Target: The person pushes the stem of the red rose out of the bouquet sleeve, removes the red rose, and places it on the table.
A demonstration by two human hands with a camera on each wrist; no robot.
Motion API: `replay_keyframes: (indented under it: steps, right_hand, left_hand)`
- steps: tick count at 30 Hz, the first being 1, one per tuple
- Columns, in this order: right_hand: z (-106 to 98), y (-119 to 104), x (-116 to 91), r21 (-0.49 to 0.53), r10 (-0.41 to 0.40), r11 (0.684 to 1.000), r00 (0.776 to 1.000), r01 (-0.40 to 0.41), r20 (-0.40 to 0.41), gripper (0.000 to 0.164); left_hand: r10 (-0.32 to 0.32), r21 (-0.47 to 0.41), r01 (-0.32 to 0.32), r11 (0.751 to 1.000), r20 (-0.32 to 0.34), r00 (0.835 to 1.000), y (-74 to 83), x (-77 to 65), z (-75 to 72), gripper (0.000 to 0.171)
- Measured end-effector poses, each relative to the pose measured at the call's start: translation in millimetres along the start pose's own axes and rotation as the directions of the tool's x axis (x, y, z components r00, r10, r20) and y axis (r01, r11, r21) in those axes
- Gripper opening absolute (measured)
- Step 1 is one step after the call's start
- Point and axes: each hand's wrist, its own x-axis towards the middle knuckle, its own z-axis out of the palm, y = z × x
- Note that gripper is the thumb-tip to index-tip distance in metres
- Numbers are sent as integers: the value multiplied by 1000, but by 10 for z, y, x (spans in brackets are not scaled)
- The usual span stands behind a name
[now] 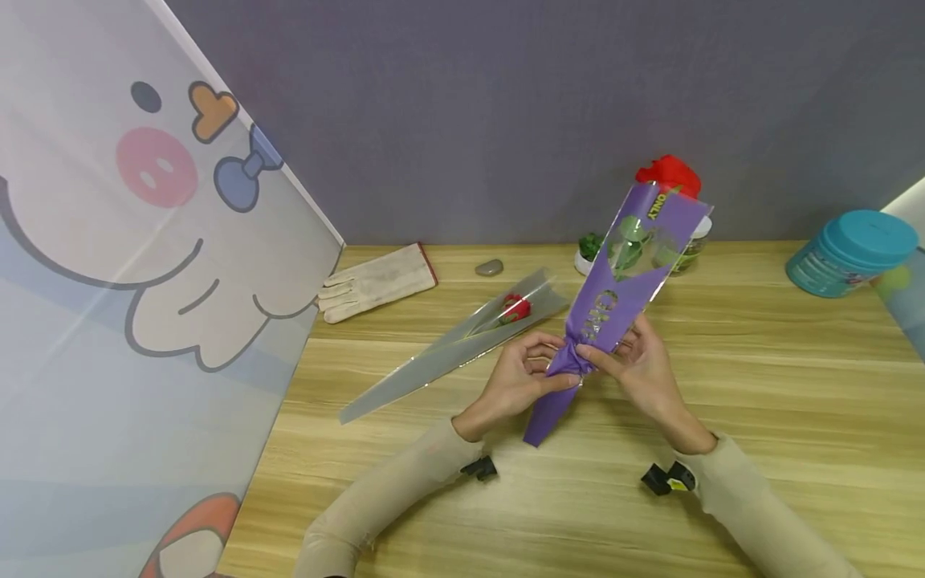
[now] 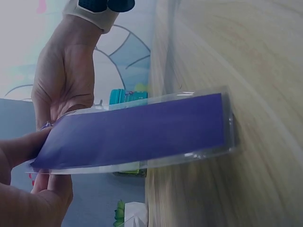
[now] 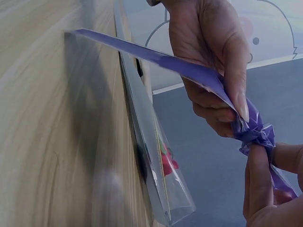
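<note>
A purple and clear flower sleeve point(image 1: 614, 297) is held tilted above the table, with a red flower point(image 1: 670, 175) showing at its upper mouth. Green leaves point(image 1: 630, 245) are visible through its clear window. My left hand point(image 1: 515, 376) pinches the sleeve just below its gathered, twisted waist. At that waist, the thumb and fingers of my right hand point(image 1: 646, 373) grip the bunched film. The sleeve's flat purple tail point(image 2: 142, 132) points down toward the table in the left wrist view. Close up, the crumpled waist point(image 3: 255, 135) lies between both hands in the right wrist view.
A clear sleeve with a red rose point(image 1: 516, 308) lies left of the hands. Behind it are a white glove point(image 1: 379, 282) and a grey stone point(image 1: 489, 267). A small potted plant point(image 1: 588, 250) and a white-lidded jar point(image 1: 690, 249) stand at the back; a teal tub point(image 1: 849, 253) stands right.
</note>
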Motion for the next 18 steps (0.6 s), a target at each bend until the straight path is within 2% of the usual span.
replay_keyframes:
  steps: [14,18]
  right_hand:
    - [-66,-36,75,119,-62,991,998,63,-12,70]
    - [-98,-74,96,161,-53,985,998,57,-29,70]
  left_hand:
    - [-19,22,18,1000,50,999,-18,-26,-22,45]
    - [-14,32,12,999,75,997,-19,-36,-29,45]
